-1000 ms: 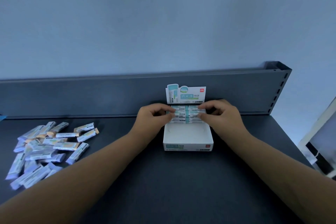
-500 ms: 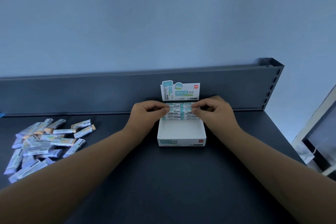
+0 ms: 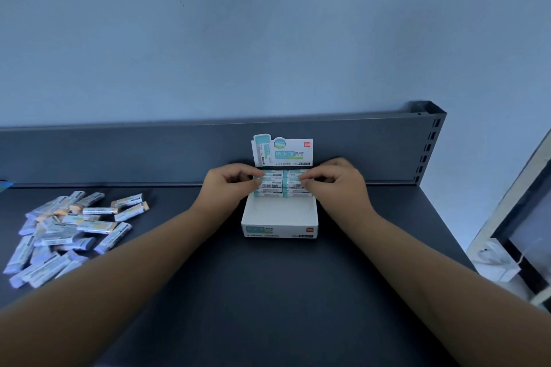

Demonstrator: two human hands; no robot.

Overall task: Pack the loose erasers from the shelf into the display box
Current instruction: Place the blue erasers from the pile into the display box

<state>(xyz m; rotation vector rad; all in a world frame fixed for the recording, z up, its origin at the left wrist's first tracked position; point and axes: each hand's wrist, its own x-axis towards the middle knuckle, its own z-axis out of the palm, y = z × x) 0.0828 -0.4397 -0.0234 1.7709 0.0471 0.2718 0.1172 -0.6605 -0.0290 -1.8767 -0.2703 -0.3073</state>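
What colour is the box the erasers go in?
The display box is white with teal print and a red logo; head view.

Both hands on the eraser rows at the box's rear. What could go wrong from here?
1. The packed erasers fill only the rear of the display box; the front is empty, so they may topple forward once the left hand and right hand release.
2. The loose erasers lie overlapping at left; a hasty grab may scatter them.

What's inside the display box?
Two side-by-side columns of packed erasers fill the back of the display box; the front floor is bare white. The left hand and right hand cover the columns' outer ends, hiding what lies there.
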